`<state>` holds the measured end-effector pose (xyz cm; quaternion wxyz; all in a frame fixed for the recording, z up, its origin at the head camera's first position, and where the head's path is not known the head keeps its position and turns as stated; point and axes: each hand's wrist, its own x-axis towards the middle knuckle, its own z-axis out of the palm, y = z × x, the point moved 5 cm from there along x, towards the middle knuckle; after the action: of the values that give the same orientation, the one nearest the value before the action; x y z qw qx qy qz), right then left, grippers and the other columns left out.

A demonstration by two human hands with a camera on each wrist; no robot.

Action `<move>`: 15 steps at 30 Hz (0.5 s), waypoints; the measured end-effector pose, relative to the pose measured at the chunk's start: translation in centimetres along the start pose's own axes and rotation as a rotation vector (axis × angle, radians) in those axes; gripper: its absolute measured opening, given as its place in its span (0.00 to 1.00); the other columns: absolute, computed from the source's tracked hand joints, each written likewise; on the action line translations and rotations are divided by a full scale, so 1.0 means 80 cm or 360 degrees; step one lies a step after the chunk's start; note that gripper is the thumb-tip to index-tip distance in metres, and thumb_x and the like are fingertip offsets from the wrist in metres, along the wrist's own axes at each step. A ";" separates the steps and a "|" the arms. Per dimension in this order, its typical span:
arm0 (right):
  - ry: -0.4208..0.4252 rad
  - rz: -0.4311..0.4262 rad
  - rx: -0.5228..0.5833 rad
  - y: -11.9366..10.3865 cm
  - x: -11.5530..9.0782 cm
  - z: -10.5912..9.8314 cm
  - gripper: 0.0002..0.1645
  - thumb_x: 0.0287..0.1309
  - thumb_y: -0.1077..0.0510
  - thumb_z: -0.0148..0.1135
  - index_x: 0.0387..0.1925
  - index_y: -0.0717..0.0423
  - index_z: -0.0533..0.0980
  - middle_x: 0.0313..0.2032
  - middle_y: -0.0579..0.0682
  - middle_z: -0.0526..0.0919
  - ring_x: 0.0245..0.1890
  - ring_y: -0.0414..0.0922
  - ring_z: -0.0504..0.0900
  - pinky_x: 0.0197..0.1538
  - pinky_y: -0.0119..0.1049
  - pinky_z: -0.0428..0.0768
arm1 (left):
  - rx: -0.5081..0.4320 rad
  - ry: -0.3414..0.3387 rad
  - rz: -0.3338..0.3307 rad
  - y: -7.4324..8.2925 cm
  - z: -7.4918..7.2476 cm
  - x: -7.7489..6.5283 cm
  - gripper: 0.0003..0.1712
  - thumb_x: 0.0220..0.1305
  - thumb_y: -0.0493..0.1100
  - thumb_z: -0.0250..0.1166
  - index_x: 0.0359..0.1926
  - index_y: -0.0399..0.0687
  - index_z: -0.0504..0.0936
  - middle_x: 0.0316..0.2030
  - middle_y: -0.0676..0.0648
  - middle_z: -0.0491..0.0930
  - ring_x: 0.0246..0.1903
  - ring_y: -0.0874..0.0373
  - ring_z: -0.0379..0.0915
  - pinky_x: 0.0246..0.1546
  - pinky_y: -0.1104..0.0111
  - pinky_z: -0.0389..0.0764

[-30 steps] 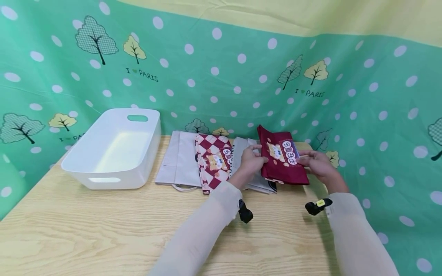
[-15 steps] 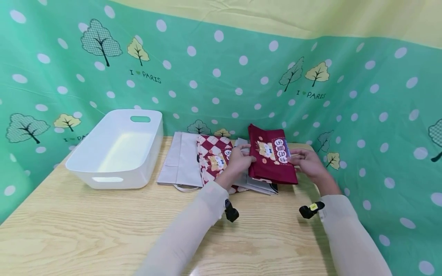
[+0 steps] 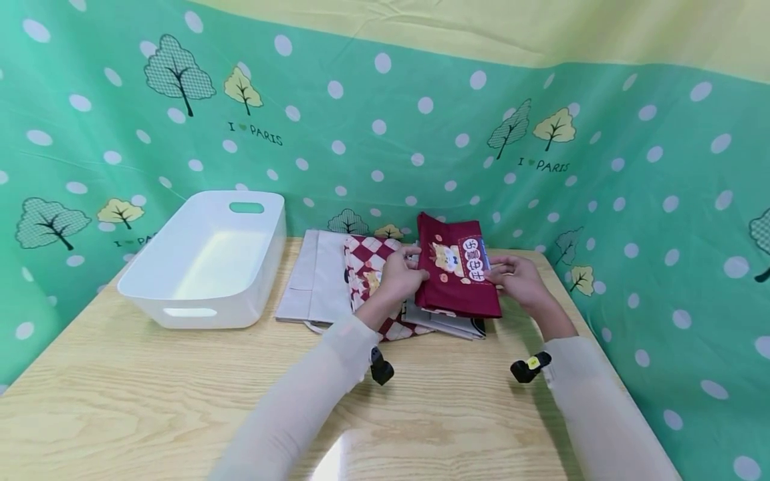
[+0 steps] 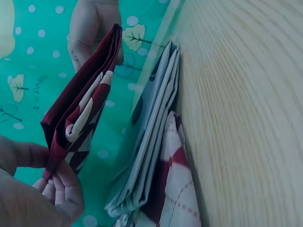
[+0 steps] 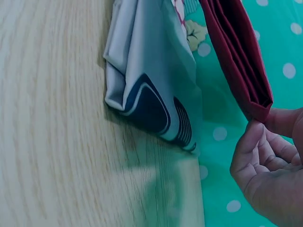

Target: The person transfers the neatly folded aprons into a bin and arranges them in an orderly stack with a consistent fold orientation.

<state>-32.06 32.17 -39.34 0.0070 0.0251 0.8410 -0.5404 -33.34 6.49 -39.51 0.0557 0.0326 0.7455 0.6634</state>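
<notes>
Both hands hold a folded dark red bag [image 3: 448, 294] with a cartoon dog and white lettering, raised and tilted above the pile. My left hand [image 3: 394, 275] pinches its left edge between thumb and fingers. At the opposite edge, my right hand [image 3: 520, 284] pinches a corner, clearly seen in the right wrist view. Below it lies a folded grey bag [image 3: 448, 323] with dark print, overlapping a red-and-cream checked bag [image 3: 365, 248]. The left wrist view shows layered folds along the edge of the red bag [image 4: 80, 90], held apart from the grey folds [image 4: 154, 137].
A white plastic bin [image 3: 255, 287] with handle cutouts stands at the left of the wooden table [image 3: 150, 394]. Another folded pale grey bag [image 3: 321, 280] lies between bin and checked bag. A green printed curtain [image 3: 337, 167] hangs along the back and right edges.
Both hands have carried the dark red bag to the left, from the right side of the grey bag to over it. The left forearm now covers more of the checked bag.
</notes>
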 end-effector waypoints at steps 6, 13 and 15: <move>-0.0006 -0.0060 0.0021 -0.009 0.002 0.015 0.25 0.70 0.64 0.61 0.64 0.70 0.71 0.45 0.60 0.79 0.36 0.41 0.82 0.36 0.35 0.85 | 0.0059 -0.0033 0.0088 0.003 -0.019 -0.004 0.30 0.64 0.29 0.66 0.66 0.45 0.75 0.43 0.41 0.78 0.36 0.55 0.77 0.32 0.69 0.80; 0.0004 -0.0081 -0.0009 -0.022 0.000 0.031 0.25 0.69 0.66 0.62 0.64 0.70 0.71 0.46 0.62 0.80 0.37 0.41 0.81 0.34 0.33 0.84 | 0.0108 0.0003 0.0066 0.004 -0.037 -0.009 0.29 0.64 0.29 0.66 0.65 0.45 0.76 0.45 0.41 0.78 0.42 0.52 0.78 0.37 0.66 0.84; 0.0016 -0.0103 -0.0025 -0.026 0.000 0.034 0.23 0.68 0.66 0.62 0.62 0.70 0.72 0.44 0.61 0.80 0.36 0.41 0.82 0.34 0.34 0.85 | 0.0120 0.0005 0.0067 0.006 -0.042 -0.011 0.30 0.64 0.29 0.67 0.66 0.45 0.75 0.45 0.41 0.78 0.44 0.51 0.78 0.39 0.64 0.85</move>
<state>-32.21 28.81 -38.59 -0.0144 0.0004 0.8456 -0.5336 -32.90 3.17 -38.62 0.0392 0.0494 0.7692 0.6359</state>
